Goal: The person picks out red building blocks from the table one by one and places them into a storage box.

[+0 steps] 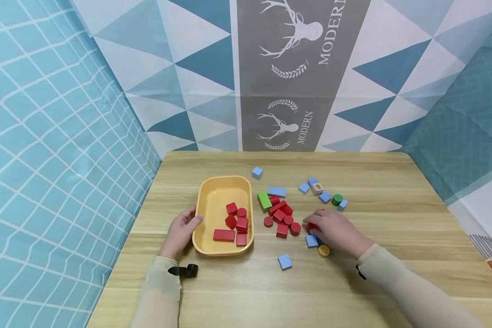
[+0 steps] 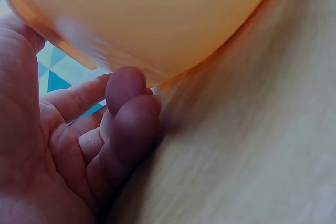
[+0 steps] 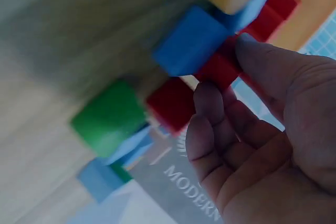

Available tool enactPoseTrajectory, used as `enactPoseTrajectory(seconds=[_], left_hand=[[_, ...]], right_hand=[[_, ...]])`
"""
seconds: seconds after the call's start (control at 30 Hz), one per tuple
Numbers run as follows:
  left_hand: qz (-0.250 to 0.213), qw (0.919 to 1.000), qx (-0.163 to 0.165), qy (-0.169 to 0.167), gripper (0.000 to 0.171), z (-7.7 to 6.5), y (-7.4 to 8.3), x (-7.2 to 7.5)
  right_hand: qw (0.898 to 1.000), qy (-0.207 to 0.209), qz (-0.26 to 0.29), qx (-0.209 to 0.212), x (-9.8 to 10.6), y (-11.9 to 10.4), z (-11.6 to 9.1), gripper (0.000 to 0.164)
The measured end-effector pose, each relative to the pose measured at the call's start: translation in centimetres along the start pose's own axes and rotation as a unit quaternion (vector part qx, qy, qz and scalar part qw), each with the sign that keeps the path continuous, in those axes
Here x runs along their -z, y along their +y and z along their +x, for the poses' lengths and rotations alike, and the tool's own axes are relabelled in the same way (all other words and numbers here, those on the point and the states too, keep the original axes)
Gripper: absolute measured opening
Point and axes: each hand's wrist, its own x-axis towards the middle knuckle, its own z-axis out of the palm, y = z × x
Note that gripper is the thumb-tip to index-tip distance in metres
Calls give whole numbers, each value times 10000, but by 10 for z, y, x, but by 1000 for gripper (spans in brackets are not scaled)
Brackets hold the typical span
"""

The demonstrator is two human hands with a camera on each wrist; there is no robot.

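My left hand (image 1: 179, 233) holds the left side of a yellow plastic tray (image 1: 213, 200), thumb at the rim and fingers against the outer wall (image 2: 157, 19). Several red blocks (image 1: 224, 235) lie inside the tray. Over on the right, my right hand (image 1: 339, 231) pinches a red block (image 3: 219, 71) between thumb and fingertips, low over the table; the fingers partly hide it. Close by are a dark blue block (image 3: 191, 40), a light blue block (image 1: 311, 241) and a yellow round block (image 1: 324, 250). Another red block (image 3: 172, 104) shows just past the fingertips.
Between tray and right hand lies a cluster of red blocks (image 1: 279, 215), with a green block (image 1: 264, 201) and a blue bar (image 1: 276, 192) behind. Farther back are light blue blocks, a lettered wooden cube (image 1: 317, 189) and a green cylinder (image 1: 337, 199). One blue block (image 1: 284, 262) lies nearer.
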Motion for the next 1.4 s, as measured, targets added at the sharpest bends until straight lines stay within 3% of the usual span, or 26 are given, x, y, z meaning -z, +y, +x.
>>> enactPoseTrajectory(seconds=[0.13,0.33,0.47,0.6,0.8,0.93,1.07,1.17,1.27,1.4], left_hand=[[27,10000,48,-26,55,-1,0,1],[52,9999,109,7,57,1,-8,0],[161,9999,21,52,57,1,-6,-2],[251,9997,-33,36,56,2,-3,-4],[291,9995,-109,-58,56,4,0,-6],[316,9994,-115,27,56,3,0,-4],[275,9996,-116,18,55,3,0,-5],[274,9995,-138,-36,57,2,-1,-5],[338,9993,-153,32,59,1,-3,-5],[423,9989,-185,103,60,1,-5,-3]], right_hand=[[9994,315,109,-8,7,-18,18,35],[9911,1097,183,735,15,-68,61,31],[9823,1266,405,1320,10,-100,88,30],[9827,967,361,1535,-2,-119,107,33],[9959,207,-28,875,-17,-124,120,38],[9976,170,-317,591,-20,-125,130,42],[9942,-52,-1008,384,-25,-127,140,50],[9858,-265,-1606,411,-29,-129,146,48],[9802,-220,-1866,628,-34,-129,149,37],[9861,-7,-1424,852,-36,-127,150,28]])
